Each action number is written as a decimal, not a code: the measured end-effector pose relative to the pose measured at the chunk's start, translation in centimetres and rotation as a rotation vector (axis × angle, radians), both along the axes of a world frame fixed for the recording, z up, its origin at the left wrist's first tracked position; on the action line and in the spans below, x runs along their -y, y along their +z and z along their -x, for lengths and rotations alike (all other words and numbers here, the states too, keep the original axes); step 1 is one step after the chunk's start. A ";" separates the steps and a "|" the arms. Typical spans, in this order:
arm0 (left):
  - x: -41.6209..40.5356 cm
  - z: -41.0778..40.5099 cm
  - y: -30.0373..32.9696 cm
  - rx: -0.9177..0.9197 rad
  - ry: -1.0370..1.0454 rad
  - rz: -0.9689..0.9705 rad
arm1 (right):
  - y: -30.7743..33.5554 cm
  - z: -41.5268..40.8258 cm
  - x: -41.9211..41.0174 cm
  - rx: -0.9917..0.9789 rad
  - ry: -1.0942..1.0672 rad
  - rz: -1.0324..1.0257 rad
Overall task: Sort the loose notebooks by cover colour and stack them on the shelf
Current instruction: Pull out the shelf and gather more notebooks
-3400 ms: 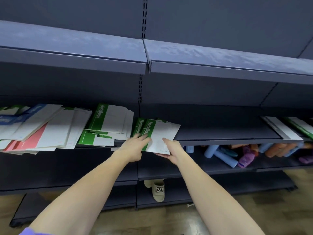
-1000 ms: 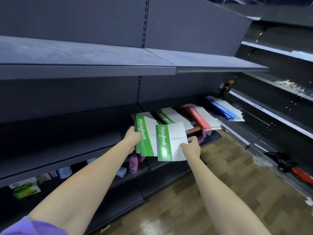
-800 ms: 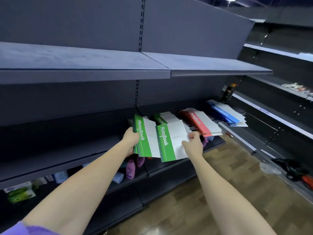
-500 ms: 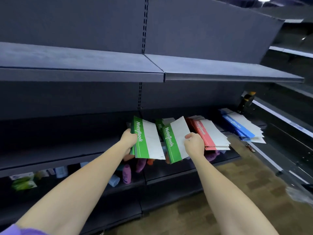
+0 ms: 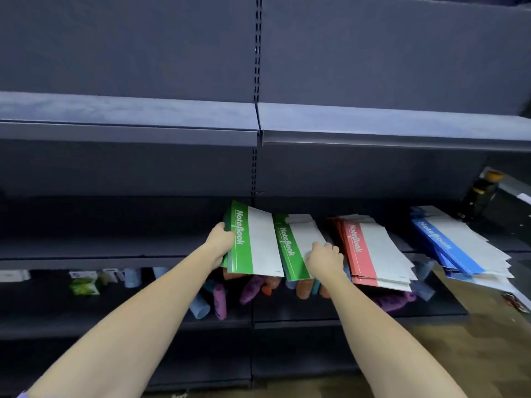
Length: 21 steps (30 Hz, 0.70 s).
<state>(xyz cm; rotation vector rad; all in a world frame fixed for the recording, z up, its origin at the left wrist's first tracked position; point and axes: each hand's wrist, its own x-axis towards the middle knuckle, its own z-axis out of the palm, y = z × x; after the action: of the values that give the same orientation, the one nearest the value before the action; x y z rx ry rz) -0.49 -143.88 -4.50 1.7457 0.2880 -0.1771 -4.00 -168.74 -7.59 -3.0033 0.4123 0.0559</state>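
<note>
Seen from the head camera, the person is reaching both bare arms toward a dark shelf [image 5: 115, 248]. The left hand [image 5: 219, 242] is gripping a small bundle of green notebooks [image 5: 253, 242] by the spine edge, fingers curled round it, and the bundle is tilting up off the shelf with its lower corner hanging past the front lip. Just to the right of it, the right hand [image 5: 324, 257] is lying on a green stack [image 5: 290, 251], fingers curled over the white part of the top cover; whether it is pinching that cover or only pressing on it cannot be told. The bundle's white edge is overlapping the stack's green stripe.

Immediately right of the right hand, a red stack [image 5: 373, 254] is lying fanned on the same shelf, and farther right again a blue stack [image 5: 459, 248] is jutting over the edge. Below both hands, on the next shelf down, bottles [image 5: 219, 300] in purple, blue and orange are lying on their sides. Above the hands, an upper shelf [image 5: 129, 122] is running across the whole view.
</note>
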 end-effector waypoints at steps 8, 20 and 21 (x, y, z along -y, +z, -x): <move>2.3 1.6 -0.4 0.010 0.045 -0.054 | 0.5 0.3 0.6 -0.103 0.062 -0.113; 3.7 2.8 -0.1 0.066 0.131 -0.030 | 2.5 1.1 -1.6 0.109 -0.023 -1.074; 3.8 2.9 0.1 0.073 0.136 -0.034 | 2.4 1.1 -1.4 0.136 -0.062 -1.102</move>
<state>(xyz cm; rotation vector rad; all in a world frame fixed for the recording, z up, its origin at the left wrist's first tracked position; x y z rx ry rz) -3.39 -147.70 -4.43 1.7551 0.3571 -0.0096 -5.08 -167.31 -5.15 -1.8960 0.3074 0.0502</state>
